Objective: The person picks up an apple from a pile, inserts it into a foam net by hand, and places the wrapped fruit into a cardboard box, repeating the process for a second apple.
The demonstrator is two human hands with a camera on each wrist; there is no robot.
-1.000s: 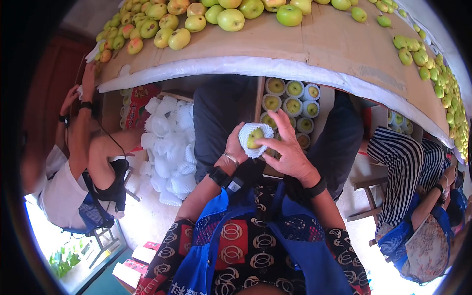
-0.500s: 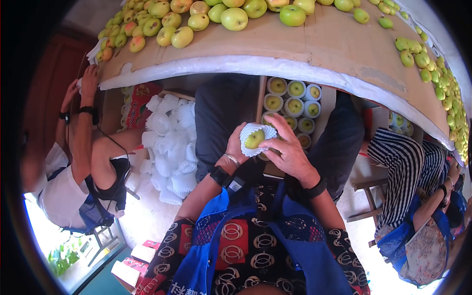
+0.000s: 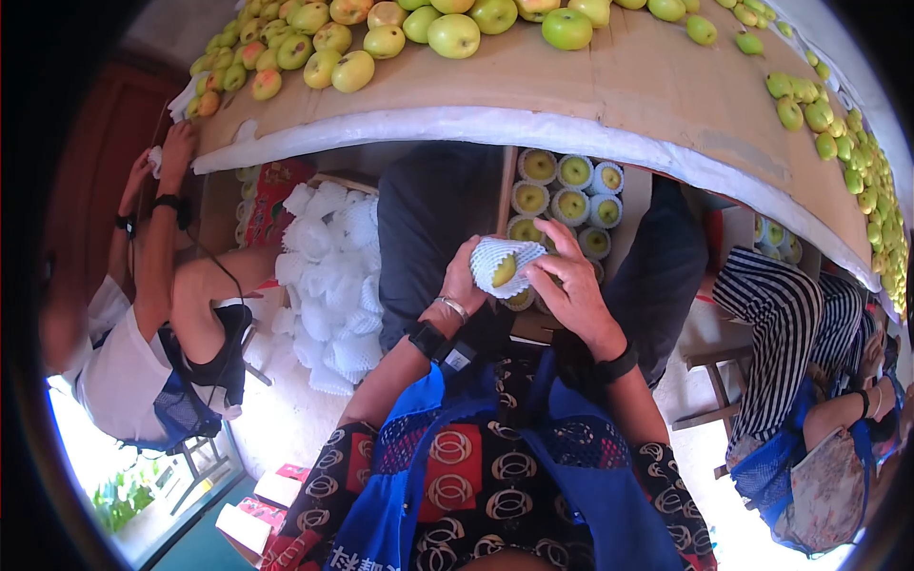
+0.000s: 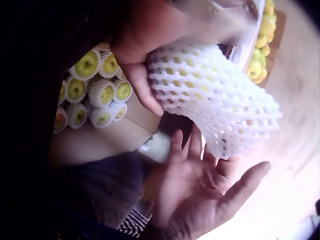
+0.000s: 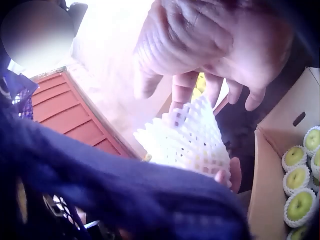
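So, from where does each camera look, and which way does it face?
Head: on the head, facing forward and down at left hand and right hand; both forearms show.
Left wrist: on that wrist, facing the foam net; both hands show.
Right wrist: on that wrist, facing the same net; right hand, left fingers show.
Shared: all views show the foam net and boxed apples.

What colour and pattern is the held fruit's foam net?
White foam net, open diamond mesh; best seen in the left wrist view.

White characters stand at the lower edge of the blue fabric apron [image 3: 386, 509]; one reads "科", the others are unclear. Print on the red cardboard panel [image 3: 273, 198] is too blurred to read.
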